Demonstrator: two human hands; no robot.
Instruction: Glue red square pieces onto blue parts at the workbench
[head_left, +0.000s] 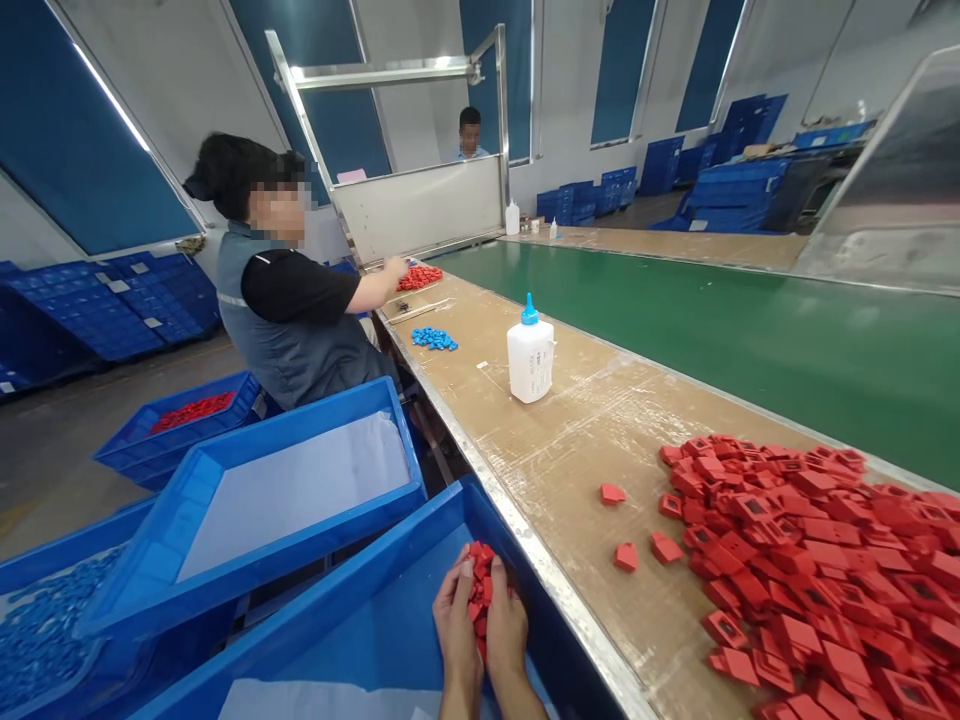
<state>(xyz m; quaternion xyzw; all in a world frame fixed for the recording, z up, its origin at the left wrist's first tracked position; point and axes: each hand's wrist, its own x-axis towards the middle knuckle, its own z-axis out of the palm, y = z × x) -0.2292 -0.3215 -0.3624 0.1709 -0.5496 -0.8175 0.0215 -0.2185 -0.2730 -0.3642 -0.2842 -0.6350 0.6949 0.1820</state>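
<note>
L hand (456, 625) & R hand (506, 635) cupped together, both gripping clump of red plastic pcs (480, 590), over blue plastic crate (360, 620), loose red pcs heap (810, 570) on table (570, 450) at 2 o'clock, white squeeze bottle (530, 350) at 12, small blue pcs (434, 339) beyond it, co-worker (292, 300) at 11

The left hand (456, 625) and right hand (507, 632) close over a clump of red plastic pieces (480, 590), hiding most of them, and the bottom edge cuts off both forearms. The large red heap (817, 570) runs off the right and bottom edges. The white squeeze bottle's (530, 360) label is too small to read, and the far red pile (418, 278) blurs into one mass.
</note>
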